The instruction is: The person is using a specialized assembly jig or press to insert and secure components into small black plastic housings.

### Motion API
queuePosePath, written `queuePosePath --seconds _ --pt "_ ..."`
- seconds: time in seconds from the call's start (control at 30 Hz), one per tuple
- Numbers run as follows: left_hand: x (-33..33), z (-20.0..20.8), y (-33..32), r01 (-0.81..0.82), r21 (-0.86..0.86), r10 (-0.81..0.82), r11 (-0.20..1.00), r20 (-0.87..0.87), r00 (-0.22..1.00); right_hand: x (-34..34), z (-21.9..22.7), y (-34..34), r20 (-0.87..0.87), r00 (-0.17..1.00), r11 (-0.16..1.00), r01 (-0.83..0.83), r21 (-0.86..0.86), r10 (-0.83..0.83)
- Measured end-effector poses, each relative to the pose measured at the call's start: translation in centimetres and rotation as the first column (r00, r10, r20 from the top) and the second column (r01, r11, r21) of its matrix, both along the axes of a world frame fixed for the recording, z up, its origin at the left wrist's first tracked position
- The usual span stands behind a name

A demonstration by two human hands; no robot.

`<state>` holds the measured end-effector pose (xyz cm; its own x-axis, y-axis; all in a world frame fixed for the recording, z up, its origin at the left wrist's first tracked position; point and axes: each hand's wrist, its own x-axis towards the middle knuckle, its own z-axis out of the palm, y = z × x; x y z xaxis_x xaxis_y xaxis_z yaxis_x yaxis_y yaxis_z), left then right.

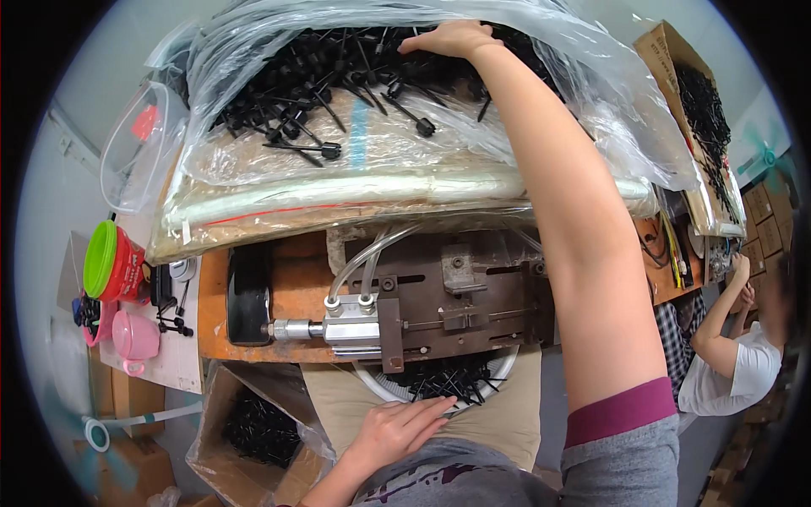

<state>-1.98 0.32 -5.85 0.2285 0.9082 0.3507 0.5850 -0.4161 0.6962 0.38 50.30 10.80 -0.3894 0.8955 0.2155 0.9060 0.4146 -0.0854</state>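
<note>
My right hand (456,39) reaches far forward over a heap of black stemmed parts with thick ribbed heads (304,80). Its thumb points left, away from the other fingers, which are partly hidden at the far side; nothing shows in its grasp. The heap lies in a large box lined with clear plastic (473,135). Down at my lap, my left hand (404,433) lies flat with fingers stretched out, at the near rim of a white round basket (508,365). Thin black parts (439,378) fill that basket.
A metal fixture with an air cylinder (351,328) and clear hoses sits on the orange-brown bench (215,313). Red (127,264) and pink containers (135,335) stand left. An open carton (253,431) of black parts is lower left. Another person (731,363) sits at right.
</note>
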Motion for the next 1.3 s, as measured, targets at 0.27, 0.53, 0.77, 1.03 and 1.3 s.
queuePosePath --seconds 0.27,0.53,0.77,1.03,1.3 --pt "0.2 -0.1 0.1 0.016 -0.033 -0.017 0.999 -0.027 0.999 0.2 1.0 -2.7 -0.123 0.991 0.979 -0.068 -0.191 0.045" --pt "1.2 -1.1 -0.4 0.044 -0.046 -0.046 0.998 -0.054 0.997 2.1 2.0 -5.6 -0.016 0.975 0.963 -0.222 -0.155 0.222" --pt "2.1 -0.9 -0.2 0.064 -0.049 -0.069 0.997 -0.107 0.992 3.5 1.9 -8.6 -0.021 0.95 0.914 -0.305 -0.269 0.311" --pt "2.4 -1.6 -0.7 0.125 -0.06 -0.132 0.99 -0.134 0.982 8.2 3.6 -11.4 -0.104 0.893 0.823 -0.445 -0.353 0.438" --pt "2.3 -2.2 -0.9 0.093 -0.033 -0.097 0.995 -0.113 0.989 14.1 8.2 -14.8 -0.308 0.774 0.809 -0.588 -0.021 0.554"
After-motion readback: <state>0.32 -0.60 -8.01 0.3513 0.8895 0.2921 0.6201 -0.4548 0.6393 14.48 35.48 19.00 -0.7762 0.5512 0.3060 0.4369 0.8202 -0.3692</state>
